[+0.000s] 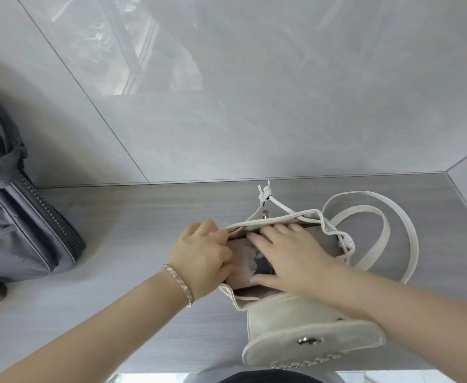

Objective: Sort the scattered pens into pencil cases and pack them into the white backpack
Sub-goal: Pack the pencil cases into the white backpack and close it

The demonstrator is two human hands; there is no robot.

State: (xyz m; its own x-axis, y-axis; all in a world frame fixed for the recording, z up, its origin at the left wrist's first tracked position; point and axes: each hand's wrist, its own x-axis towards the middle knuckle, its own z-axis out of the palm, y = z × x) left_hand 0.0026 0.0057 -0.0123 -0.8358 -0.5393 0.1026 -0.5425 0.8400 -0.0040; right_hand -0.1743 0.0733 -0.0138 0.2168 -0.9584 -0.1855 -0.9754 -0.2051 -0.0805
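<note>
Teeth of a fat zip run down the grey bag at the far left. It rests on the grey table, well apart from the hands.

Next comes the left hand, with a bracelet on the wrist. Its fingers are curled round the left rim of the white backpack and grip it. I think this hand is pulling the mouth wide.

Between the two hands, down in the mouth, lies a pale pouch. I think it is a pencil case, but most of it is hidden. It seems to lie long-ways from the far rim to the near rim.

Then comes the right hand. It reaches into the mouth from the right. Its fingers are straight and spread, and they hold nothing. The tips point left and lie flat on the pouch, with the thumb at the near rim. So the pouch is under these fingers and a bit to their left. The right hand is the nearer one to it. I think a push straight down is what it needs next.

A flap with a metal clasp hangs on the side near the person. A knotted cord lies at the far rim. White straps loop out on the table to the right.

No loose pens show on the table, so I think the job is nearly done.
</note>
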